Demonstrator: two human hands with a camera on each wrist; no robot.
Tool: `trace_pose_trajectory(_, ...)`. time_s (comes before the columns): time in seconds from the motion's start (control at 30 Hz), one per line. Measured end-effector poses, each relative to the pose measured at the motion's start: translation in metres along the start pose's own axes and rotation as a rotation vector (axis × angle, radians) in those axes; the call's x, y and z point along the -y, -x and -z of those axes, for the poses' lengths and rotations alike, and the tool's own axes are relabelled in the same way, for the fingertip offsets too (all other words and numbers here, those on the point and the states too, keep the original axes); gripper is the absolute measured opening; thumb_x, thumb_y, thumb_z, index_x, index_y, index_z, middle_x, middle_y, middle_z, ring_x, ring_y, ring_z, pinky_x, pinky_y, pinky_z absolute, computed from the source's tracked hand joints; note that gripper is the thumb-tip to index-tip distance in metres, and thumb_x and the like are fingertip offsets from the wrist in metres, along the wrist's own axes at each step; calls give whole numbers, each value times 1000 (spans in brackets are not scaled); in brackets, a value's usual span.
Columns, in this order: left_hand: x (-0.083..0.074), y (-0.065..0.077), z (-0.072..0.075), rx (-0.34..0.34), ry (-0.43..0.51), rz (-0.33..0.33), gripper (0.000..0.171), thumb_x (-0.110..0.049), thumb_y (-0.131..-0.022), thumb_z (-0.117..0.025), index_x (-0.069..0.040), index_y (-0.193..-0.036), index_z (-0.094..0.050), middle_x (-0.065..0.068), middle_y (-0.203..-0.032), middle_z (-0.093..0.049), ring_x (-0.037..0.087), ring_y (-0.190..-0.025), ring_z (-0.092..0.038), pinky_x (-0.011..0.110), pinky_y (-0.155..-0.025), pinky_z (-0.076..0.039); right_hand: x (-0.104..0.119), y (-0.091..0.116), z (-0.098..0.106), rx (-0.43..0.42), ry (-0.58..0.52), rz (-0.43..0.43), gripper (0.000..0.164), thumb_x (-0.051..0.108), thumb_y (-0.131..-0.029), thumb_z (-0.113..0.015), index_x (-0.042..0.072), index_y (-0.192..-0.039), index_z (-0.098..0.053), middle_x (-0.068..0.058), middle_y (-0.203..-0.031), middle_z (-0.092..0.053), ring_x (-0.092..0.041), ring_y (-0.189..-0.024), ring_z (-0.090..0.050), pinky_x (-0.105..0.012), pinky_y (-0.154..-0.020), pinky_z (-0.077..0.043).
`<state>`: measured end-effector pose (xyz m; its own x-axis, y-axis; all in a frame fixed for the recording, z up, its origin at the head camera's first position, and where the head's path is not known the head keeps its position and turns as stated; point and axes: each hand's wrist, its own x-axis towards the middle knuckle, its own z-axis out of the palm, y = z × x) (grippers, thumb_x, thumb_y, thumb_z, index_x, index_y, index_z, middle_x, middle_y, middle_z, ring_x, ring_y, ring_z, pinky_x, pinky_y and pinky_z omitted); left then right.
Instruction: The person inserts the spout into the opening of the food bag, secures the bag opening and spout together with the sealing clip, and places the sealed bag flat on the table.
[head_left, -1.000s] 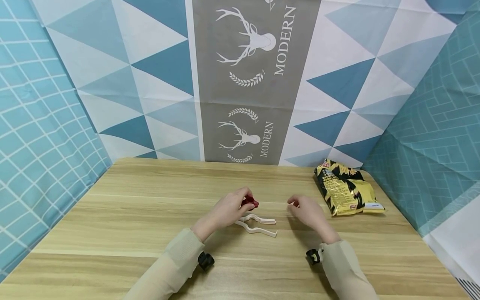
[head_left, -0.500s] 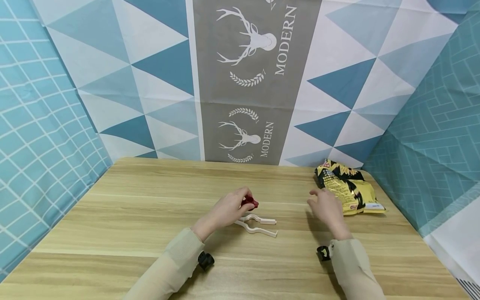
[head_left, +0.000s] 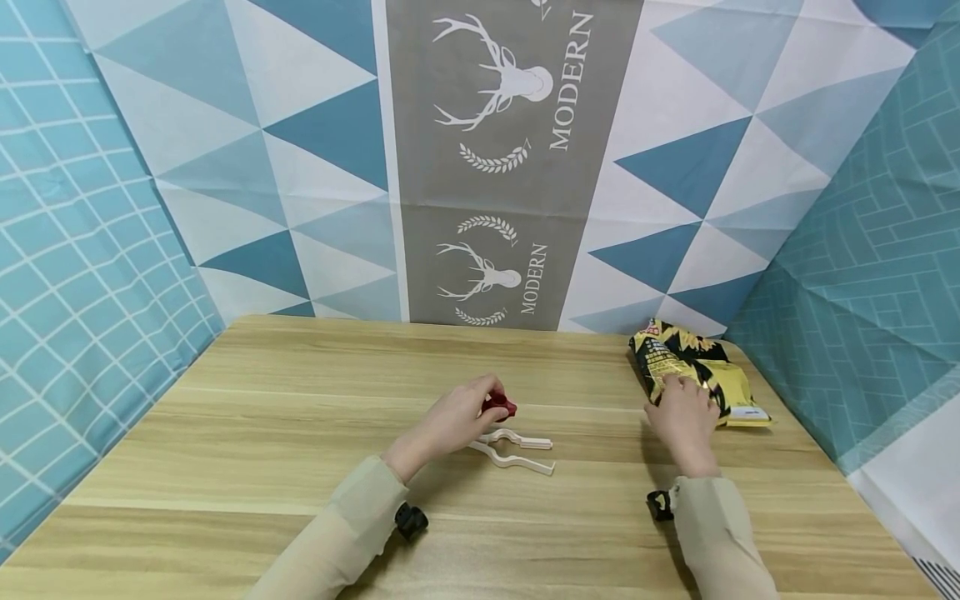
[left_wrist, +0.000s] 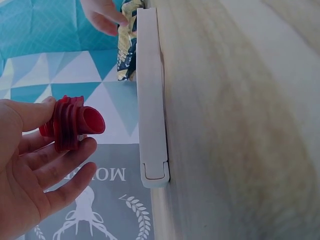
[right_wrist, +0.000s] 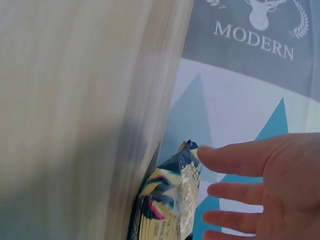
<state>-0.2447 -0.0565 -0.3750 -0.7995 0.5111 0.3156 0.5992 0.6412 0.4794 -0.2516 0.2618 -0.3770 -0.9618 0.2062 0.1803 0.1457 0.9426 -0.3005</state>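
Note:
A small red plastic spout (head_left: 502,407), ribbed and with a slanted round opening in the left wrist view, is pinched between the thumb and fingers of my left hand (head_left: 453,417). Below that hand on the table lies a white hinged bag clip (head_left: 534,442), its two bowed arms spread apart and its left end hidden behind the hand. My right hand (head_left: 684,421) is over the near left part of a yellow and black snack bag (head_left: 731,392). Its fingers (right_wrist: 235,192) are stretched out alongside the bag in the right wrist view and hold nothing.
The wood-grain table (head_left: 300,383) ends at a patterned cloth backdrop (head_left: 322,167). The bag lies at the table's back right corner, close to the teal side cloth (head_left: 870,275). Black wrist cameras are strapped at both cuffs.
My right hand has moved right, from beside the clip to over the snack bag, and its fingers have spread. The left hand stays put with the red spout.

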Motion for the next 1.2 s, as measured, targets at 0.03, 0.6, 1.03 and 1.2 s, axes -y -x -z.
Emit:
trace_pose_trajectory(0.03,0,0,0,-2,1,0,14,-26,-89,-58,-15,-96,-53,-6,-89,-61,7,-79,-57,24,-68,-46,-1,0,0,1,6,-14,56,21,-85,-59,-7,-129,-39,-35,-130,-32,-52,-117,-28,-65,-92,-22)
trace_pose_trajectory(0.6,2,-2,0,21,7,6,14,-27,-90,-57,-15,-97,-53,-5,-88,-61,7,-78,-56,23,-67,-45,-17,-4,4,150,-16,-93,71,23,-83,-62,-10,-136,-27,-38,-137,-15,-55,-123,-13,-67,-93,-20)
trace_pose_trajectory(1.03,5,-2,5,12,15,20,15,-28,-91,-56,-15,-98,-52,-6,-88,-61,7,-79,-56,23,-68,-46,-18,-5,4,208,46,-106,63,10,-82,-57,-9,-135,-28,-37,-131,-25,-55,-118,-23,-66,-92,-24)
trace_pose_trajectory(1.2,5,-2,5,15,14,20,15,-28,-91,-56,-15,-98,-52,-6,-89,-61,6,-78,-56,22,-67,-45,-20,-5,4,226,40,-83,56,4,-83,-50,-10,-133,-30,-40,-128,-25,-58,-116,-22,-67,-89,-26)
